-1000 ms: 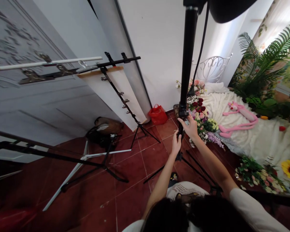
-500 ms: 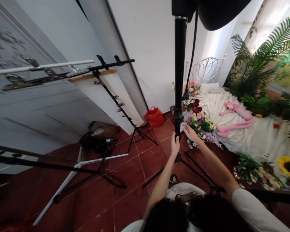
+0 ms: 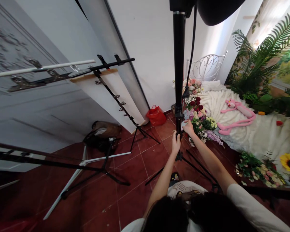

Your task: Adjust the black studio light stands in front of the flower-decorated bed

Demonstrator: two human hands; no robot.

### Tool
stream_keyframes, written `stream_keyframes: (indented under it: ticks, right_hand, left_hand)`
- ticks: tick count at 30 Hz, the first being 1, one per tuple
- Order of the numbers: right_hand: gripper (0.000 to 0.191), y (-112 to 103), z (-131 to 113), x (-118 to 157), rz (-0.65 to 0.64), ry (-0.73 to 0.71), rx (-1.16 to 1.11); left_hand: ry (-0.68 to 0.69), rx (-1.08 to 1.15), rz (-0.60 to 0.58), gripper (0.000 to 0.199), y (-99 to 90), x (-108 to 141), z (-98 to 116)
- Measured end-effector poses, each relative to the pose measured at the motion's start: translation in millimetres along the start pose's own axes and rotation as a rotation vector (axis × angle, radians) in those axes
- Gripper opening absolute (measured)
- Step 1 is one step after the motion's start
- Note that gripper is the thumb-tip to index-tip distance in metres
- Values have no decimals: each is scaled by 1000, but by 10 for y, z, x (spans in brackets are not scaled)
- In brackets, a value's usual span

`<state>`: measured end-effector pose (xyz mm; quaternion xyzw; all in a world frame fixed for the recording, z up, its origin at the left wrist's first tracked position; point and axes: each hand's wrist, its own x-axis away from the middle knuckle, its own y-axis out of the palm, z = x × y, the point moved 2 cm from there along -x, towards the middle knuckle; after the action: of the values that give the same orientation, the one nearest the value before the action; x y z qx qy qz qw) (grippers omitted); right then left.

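Note:
A black light stand [image 3: 179,64] rises upright before me, with a dark lamp head at its top and a cable hanging beside the pole. My left hand [image 3: 176,144] is closed round the lower pole, below a black clamp collar [image 3: 178,111]. Just right of the pole, my right hand [image 3: 189,128] has its fingers curled together, pointing toward the pole below that collar. A pale patch shows at its fingertips; whether it is held or lies behind them I cannot tell. The stand's legs [image 3: 155,175] spread over the floor beneath my hands.
To the right, flowers [image 3: 200,112] border a white-covered bed [image 3: 263,135] bearing a pink plush toy [image 3: 241,111]. A red bag [image 3: 156,116] sits by the wall. On the left are a backdrop stand with clips [image 3: 120,103], a white tripod leg [image 3: 65,190] and dark bags [image 3: 106,135].
My right hand has moved slightly up and left toward the pole, its fingers now more curled. My left hand keeps its hold on the pole. The whole view has shifted a little.

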<state>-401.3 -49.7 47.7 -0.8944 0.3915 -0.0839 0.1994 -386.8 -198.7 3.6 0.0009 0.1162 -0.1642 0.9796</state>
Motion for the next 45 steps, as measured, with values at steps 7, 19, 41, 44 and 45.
stream_keyframes:
  ticks: [7, 19, 41, 44, 45]
  right_hand:
    - [27, -395, 407, 356, -57, 81, -281]
    - [29, -1594, 1714, 1770, 329, 510, -494]
    - [27, -3007, 1728, 3407, 760, 355, -1491]
    - [22, -3032, 1762, 3405, 783, 375, -1350]
    - [23, -3040, 1768, 3409, 788, 384, -1267]
  left_hand:
    - [-46, -41, 62, 50, -78, 232, -253]
    - [-256, -7, -391, 51, 1058, 1101, -866]
    - [-66, 295, -1416, 57, 3203, 2844, 932]
    - [-66, 249, -1415, 58, 3201, 2841, 892]
    - [-71, 240, -1411, 59, 3204, 2844, 877]
